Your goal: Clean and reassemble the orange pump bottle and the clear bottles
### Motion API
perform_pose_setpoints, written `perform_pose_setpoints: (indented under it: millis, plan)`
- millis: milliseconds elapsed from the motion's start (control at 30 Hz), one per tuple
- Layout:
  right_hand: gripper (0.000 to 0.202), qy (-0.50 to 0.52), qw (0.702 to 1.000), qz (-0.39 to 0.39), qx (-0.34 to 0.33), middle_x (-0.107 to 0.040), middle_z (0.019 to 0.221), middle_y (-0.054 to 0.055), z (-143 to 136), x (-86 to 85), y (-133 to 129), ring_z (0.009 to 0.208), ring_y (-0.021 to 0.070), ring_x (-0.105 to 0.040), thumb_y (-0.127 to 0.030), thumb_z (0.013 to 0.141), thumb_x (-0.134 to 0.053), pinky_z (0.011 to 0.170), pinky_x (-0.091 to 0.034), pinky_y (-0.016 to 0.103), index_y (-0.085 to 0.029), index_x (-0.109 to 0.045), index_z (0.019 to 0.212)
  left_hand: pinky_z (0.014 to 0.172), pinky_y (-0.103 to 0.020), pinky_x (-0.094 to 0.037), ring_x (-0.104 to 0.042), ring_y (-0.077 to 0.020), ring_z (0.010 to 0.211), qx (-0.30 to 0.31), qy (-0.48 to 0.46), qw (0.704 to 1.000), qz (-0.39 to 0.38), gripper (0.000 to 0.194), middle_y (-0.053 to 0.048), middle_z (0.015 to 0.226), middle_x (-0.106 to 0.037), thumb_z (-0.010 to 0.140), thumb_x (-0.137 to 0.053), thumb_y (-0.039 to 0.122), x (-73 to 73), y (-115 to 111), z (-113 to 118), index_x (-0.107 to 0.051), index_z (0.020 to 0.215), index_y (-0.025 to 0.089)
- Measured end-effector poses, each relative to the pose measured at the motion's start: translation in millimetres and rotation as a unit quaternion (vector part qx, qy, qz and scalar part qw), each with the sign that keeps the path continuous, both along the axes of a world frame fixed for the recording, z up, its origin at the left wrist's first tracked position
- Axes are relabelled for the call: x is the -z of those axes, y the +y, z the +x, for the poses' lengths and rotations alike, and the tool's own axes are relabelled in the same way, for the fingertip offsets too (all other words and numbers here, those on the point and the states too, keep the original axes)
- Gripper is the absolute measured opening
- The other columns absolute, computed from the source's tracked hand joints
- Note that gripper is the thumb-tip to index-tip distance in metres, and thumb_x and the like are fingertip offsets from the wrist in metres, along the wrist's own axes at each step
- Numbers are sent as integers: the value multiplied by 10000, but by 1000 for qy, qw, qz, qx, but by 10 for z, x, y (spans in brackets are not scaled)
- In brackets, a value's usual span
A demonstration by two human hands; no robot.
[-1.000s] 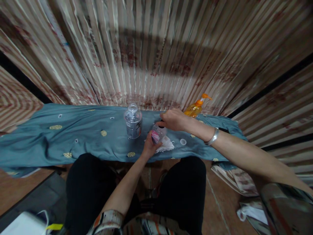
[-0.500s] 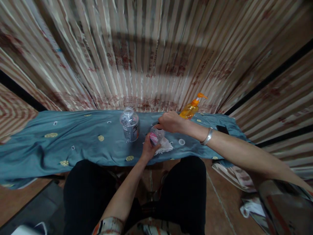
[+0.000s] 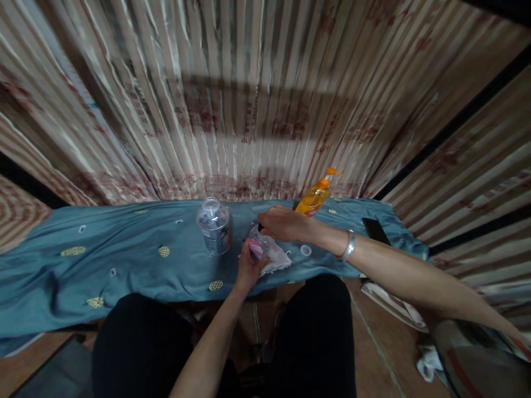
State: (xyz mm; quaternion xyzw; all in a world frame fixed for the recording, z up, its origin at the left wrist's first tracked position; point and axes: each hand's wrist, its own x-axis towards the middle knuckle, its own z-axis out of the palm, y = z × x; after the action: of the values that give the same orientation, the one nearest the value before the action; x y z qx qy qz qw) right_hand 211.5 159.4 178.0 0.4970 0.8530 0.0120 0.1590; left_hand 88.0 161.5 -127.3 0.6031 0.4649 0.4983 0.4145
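My left hand (image 3: 248, 269) is closed around a small clear plastic container (image 3: 261, 239) with a pink label, holding it tilted just above the cloth-covered bench. Bent over the top of that container is my right hand (image 3: 279, 222), its fingers closed on a small black thing (image 3: 260, 227); most of it is hidden, so its kind does not show. Beneath the container lies a crumpled white tissue (image 3: 280, 261). A small round whitish lid (image 3: 306, 250) rests to the right of the tissue.
A larger clear plastic jar (image 3: 216, 239) with a printed label stands left of my hands. Behind my right wrist is an orange pump bottle (image 3: 314, 199). A black phone-like slab (image 3: 375, 230) lies farther right on the blue cloth (image 3: 136, 243). A striped curtain (image 3: 232, 110) hangs behind.
The whole view has shifted, so the bench sits slightly lower in the picture. Both hands keep their hold at the container, with the right hand slightly turned over its top.
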Motion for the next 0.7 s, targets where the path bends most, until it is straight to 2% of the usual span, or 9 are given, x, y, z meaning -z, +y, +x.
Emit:
perform_pose_setpoints:
  millis: [100,167,233,300,400,467,533,600,700]
  plan:
    - [242,46,999,-3,5,-903,1283,228,88,57,27,1231,331,-874,-246,1187,-728,984,-604,337,-78,-846,1315,1106,-583,-682,-768,-332,1323,-1,7,1000,-5,518,-149,1545,-735,1092,-825,476,-10,14,4,-716,1528,218]
    - [326,95,995,0,20,-909,1246,199,225,153,36,1208,317,-877,-290,1188,-736,969,-604,325,-80,-796,1430,1100,-579,-685,-770,-330,1318,-2,13,1000,-10,516,-149,1542,-736,1093,-825,476,-20,26,4,-717,1526,218]
    - [475,176,982,2,61,-917,1150,147,405,342,16,1124,283,-889,-330,1201,-705,923,-611,303,-78,-680,1603,1095,-575,-687,-772,-328,1310,-6,20,1000,-15,514,-148,1537,-738,1093,-824,475,-28,36,1,-718,1525,217]
    - [521,302,944,9,132,-917,1166,96,574,640,-42,1105,242,-886,-314,1245,-562,960,-625,305,-142,-553,1737,1100,-579,-685,-769,-331,1319,-11,25,999,-19,517,-149,1546,-734,1092,-825,474,-33,43,-6,-717,1528,218]
    - [494,334,898,57,280,-910,1283,132,690,1220,-174,1225,284,-872,-231,1194,-513,1064,-663,403,-188,-629,1672,1111,-586,-680,-765,-335,1331,-16,31,999,-21,518,-150,1555,-730,1091,-827,474,-41,51,-22,-717,1528,218]
    - [530,322,895,59,304,-870,1426,204,648,1589,-253,1398,352,-819,-211,1097,-653,1161,-651,484,-173,-688,1625,1110,-586,-680,-766,-334,1328,-17,37,999,-19,516,-150,1549,-733,1090,-827,474,-56,59,-33,-718,1525,218]
    - [521,317,893,51,315,-841,1493,221,545,1864,-302,1465,385,-783,-220,1016,-767,1214,-636,514,-177,-761,1535,1109,-586,-681,-766,-335,1331,-17,41,999,-16,524,-151,1556,-730,1090,-828,474,-80,73,-45,-714,1534,219]
    - [457,318,889,41,326,-816,1530,239,432,2023,-316,1496,403,-761,-214,963,-833,1229,-622,507,-162,-815,1417,1118,-593,-678,-761,-340,1345,-21,46,999,-12,538,-154,1576,-721,1089,-829,474,-110,93,-56,-707,1548,222]
    - [260,331,880,20,339,-850,1434,232,324,2092,-303,1399,356,-811,-133,974,-776,1156,-627,417,-154,-842,1225,1119,-592,-676,-761,-338,1342,-29,60,998,-14,520,-152,1563,-727,1089,-829,473,-153,126,-79,-717,1529,219]
